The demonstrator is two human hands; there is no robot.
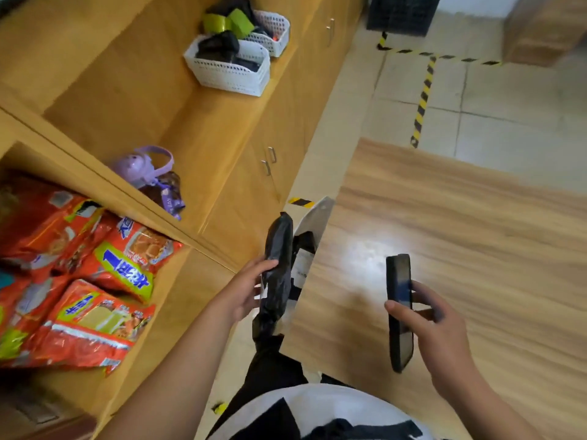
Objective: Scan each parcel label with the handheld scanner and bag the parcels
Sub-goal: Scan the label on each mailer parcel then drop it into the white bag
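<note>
My left hand (246, 289) grips a black plastic parcel (279, 265) on edge, just left of the wooden table (460, 249). Below the table's left edge stands a white bag (313, 217) with dark parcels and a white label (303, 263) showing inside. My right hand (435, 325) holds a dark phone-like handheld scanner (399, 309) upright over the table, its screen facing left toward the parcel.
A wooden cabinet (222, 154) runs along the left. Two white baskets (228, 66) of dark items and green tape rolls sit on it. A purple bottle (143, 165) and orange snack packs (95, 281) fill shelves. Yellow-black tape (422, 100) marks the tiled floor.
</note>
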